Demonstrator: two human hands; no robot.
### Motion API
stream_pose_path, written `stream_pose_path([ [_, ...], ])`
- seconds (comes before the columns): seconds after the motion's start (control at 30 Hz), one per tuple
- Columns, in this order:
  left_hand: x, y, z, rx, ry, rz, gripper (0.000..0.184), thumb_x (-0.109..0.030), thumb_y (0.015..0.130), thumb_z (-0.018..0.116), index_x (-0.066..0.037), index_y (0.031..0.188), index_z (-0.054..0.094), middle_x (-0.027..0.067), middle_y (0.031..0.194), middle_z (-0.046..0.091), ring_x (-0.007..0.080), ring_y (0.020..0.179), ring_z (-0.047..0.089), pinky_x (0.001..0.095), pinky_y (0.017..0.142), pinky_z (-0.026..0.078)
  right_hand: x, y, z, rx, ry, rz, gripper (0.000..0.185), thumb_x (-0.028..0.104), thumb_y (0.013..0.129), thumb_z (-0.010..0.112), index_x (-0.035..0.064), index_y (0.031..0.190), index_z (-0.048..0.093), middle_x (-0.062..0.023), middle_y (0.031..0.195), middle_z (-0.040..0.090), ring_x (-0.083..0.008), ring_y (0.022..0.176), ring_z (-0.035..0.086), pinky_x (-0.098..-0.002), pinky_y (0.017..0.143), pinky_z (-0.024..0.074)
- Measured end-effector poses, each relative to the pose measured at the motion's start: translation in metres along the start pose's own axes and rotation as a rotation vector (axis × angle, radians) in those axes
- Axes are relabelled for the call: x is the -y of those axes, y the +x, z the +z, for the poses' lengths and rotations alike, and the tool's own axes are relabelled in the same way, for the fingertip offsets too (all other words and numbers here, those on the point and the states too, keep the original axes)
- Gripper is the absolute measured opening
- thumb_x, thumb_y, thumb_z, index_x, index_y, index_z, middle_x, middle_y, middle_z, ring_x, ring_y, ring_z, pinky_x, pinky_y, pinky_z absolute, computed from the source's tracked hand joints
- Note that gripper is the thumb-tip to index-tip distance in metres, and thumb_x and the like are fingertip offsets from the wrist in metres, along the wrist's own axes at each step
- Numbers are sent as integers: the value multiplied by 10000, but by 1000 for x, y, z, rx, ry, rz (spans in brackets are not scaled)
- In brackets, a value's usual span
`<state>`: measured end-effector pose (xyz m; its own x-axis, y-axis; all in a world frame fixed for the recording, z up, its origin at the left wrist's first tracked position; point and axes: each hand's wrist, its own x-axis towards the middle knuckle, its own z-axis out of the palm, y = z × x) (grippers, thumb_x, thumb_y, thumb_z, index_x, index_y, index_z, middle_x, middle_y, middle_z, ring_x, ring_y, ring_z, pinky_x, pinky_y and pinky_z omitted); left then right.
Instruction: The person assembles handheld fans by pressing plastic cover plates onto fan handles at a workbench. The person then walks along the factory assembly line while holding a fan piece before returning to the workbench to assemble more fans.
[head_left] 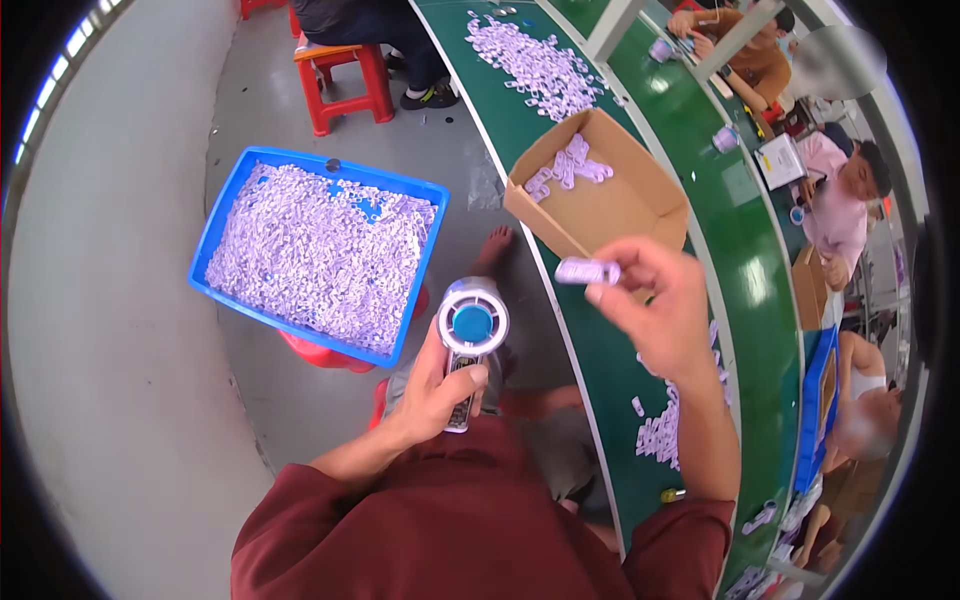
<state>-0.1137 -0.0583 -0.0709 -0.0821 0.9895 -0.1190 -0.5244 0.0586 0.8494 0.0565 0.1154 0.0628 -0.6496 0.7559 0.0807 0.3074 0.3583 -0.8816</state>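
My left hand is wrapped round the handle of a handheld device with a round silver head and a teal centre. A small light-purple part is pinched between the thumb and fingers of my right hand, over the near edge of an open cardboard box. Several purple parts lie in one corner of that box. To the left, a blue tray holds a large heap of small purple pieces.
The box stands on a long green table. More purple parts lie farther up the table and beside my right forearm. Red stools stand on the floor. Several people sit along the right side.
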Motion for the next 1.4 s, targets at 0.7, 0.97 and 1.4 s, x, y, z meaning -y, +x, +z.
stream_pose_path([
  [0.7,12,-4,37,124,129,51,1008,-242,769,798,-22,1506,147,115,1361,405,212,1280,421,381,1080,347,-35,-116,68,-25,714,168,186,-65,851,675,-29,1023,612,-66,919,688,-105,838,674,-249,718,534],
  [0.97,22,-3,36,156,129,29,894,-229,833,725,-1,1496,170,114,1370,398,207,1288,405,370,1088,329,-48,-142,59,-39,565,205,202,-42,866,689,-49,1051,608,-83,967,687,-117,911,669,-260,807,528],
  [1.4,19,3,54,95,163,79,779,-282,900,663,-14,1472,207,116,1310,446,199,1210,471,359,1014,409,-54,-134,64,-88,1033,267,246,-24,875,708,-51,1082,578,-90,1000,666,-145,917,680,-267,806,559],
])
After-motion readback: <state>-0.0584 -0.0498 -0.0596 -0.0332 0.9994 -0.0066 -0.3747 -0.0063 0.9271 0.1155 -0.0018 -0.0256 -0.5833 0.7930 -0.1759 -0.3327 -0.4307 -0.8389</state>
